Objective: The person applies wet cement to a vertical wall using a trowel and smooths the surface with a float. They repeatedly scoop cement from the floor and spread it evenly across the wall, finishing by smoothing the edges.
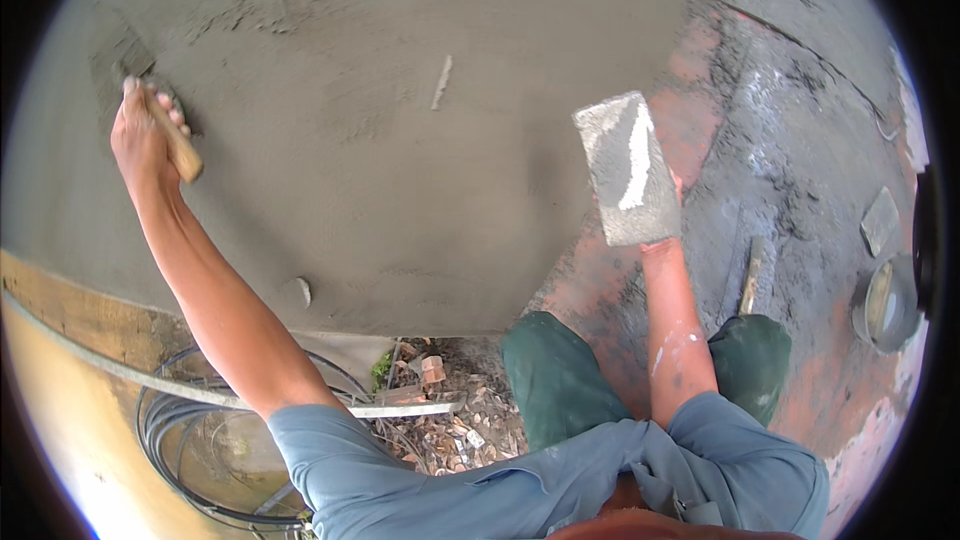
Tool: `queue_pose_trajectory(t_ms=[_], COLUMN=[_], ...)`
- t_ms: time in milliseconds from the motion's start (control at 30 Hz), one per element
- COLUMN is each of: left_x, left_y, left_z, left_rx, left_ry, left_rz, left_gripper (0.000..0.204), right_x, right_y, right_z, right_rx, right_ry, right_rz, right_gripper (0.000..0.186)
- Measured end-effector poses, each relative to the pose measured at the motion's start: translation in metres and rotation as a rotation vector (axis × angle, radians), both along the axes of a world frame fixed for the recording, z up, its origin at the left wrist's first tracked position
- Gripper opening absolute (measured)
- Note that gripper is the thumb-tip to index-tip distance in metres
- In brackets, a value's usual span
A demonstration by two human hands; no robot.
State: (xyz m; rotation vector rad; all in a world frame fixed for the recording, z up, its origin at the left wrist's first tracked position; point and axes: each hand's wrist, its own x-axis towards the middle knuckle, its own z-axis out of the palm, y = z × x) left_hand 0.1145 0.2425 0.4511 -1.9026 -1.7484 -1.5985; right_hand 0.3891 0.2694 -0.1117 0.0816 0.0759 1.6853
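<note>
At the far left, my left hand is closed round the wooden handle of a trowel. The trowel's blade lies against the grey, wet-looking cement surface. On the right, my right hand is mostly hidden behind a flat rectangular plastering float. I hold this float up with its broad face toward me; it is coated in grey cement and has a bright white streak. A short pale streak marks the cement between my hands, and rougher patches show at the upper left.
A bucket and a small grey slab sit at the far right on the cement-smeared reddish floor. A stick-like tool lies near my right knee. Black coiled cable, a long pale bar and rubble lie lower left.
</note>
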Motion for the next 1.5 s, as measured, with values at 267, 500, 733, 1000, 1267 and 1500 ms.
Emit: queue_pose_trajectory(t_ms=[267,500,733,1000,1267,1500], left_x=[0.046,0.076,0.061,0.088,0.026,-0.026], left_y=[-0.052,-0.105,-0.054,0.073,0.031,-0.098], left_z=[-0.216,-0.348,-0.32,-0.284,-0.239,-0.294], left_rx=[-0.347,-0.715,-0.396,-0.491,-0.596,-0.329], left_ry=[0.448,0.492,0.461,0.212,-0.423,-0.018], left_rz=[-0.268,-0.572,-0.371,-0.139,-0.301,0.122], left_gripper=[0.025,0.029,0.032,0.03,0.026,0.026], right_x=[0.018,0.023,0.01,0.004,0.005,-0.007], right_y=[-0.014,-0.025,-0.033,-0.016,-0.007,0.0], right_z=[0.03,0.038,0.022,0.003,0.003,0.019], right_rx=[-0.218,0.001,0.297,0.043,0.008,-0.003], right_ry=[-0.011,-0.086,-0.134,-0.417,-0.182,-0.369], right_rz=[-0.145,-0.176,-0.037,-0.247,-0.153,-0.164], right_gripper=[0.05,0.058,0.059,0.043,0.045,0.051])
